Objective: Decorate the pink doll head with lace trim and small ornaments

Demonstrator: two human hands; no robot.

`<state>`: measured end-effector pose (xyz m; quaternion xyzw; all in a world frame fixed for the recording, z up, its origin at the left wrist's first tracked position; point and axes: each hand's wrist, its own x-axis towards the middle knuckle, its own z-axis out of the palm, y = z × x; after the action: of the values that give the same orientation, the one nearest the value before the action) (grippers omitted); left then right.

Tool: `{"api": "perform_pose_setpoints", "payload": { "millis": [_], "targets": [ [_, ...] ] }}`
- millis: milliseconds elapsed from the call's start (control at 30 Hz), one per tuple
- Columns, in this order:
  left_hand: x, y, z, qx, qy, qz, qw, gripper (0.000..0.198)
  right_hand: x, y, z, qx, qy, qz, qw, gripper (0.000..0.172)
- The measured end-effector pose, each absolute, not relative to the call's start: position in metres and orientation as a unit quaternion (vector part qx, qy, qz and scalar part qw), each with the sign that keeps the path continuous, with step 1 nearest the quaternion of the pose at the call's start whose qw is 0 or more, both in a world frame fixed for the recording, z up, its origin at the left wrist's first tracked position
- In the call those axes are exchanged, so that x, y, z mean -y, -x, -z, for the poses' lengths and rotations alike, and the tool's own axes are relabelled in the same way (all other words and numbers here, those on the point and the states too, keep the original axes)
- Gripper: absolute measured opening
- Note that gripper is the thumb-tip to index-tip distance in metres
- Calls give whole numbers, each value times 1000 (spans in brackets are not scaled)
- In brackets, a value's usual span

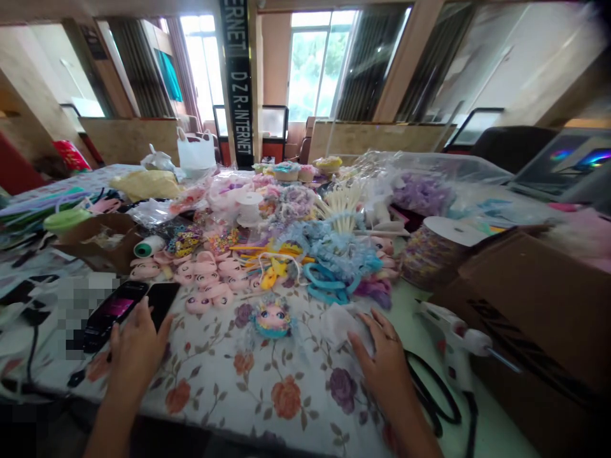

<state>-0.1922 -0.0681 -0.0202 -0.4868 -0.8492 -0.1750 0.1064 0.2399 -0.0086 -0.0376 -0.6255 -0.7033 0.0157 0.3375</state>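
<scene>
A doll head [272,319] with big eyes and a blue and yellow frilly trim lies face up on the flowered tablecloth, between my hands. My left hand [138,340] is over a phone with a lit pink screen [117,308], fingers apart. Beside it lies a second, dark phone [163,302], close to my thumb and fingers. On the other side, my right hand [382,350] rests with spread fingers at the edge of a crumpled white, filmy piece [341,326]. Whether its fingertips grip the film is hard to see.
Behind lie several bare doll heads [207,280], yellow stars [273,273], blue hoops [329,283] and blue tulle [341,251]. At the right stand a glue gun [453,334], a ribbon spool [442,245] and a cardboard box [534,324]. A black cable [442,388] loops beside my right forearm.
</scene>
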Motion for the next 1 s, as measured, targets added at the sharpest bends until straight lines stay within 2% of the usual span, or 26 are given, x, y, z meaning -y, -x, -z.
{"api": "perform_pose_setpoints", "payload": {
  "millis": [133,300,700,1000],
  "targets": [
    [82,201,21,861,453,177,148,87,10,-234,39,689,618,-6,378,45],
    [103,201,26,894,416,131,100,99,10,-231,36,672,622,-16,401,43],
    [97,210,33,892,405,176,97,94,10,-232,45,668,613,-7,421,37],
    [97,222,23,875,446,187,32,82,10,-230,49,679,614,-4,403,37]
  ]
}}
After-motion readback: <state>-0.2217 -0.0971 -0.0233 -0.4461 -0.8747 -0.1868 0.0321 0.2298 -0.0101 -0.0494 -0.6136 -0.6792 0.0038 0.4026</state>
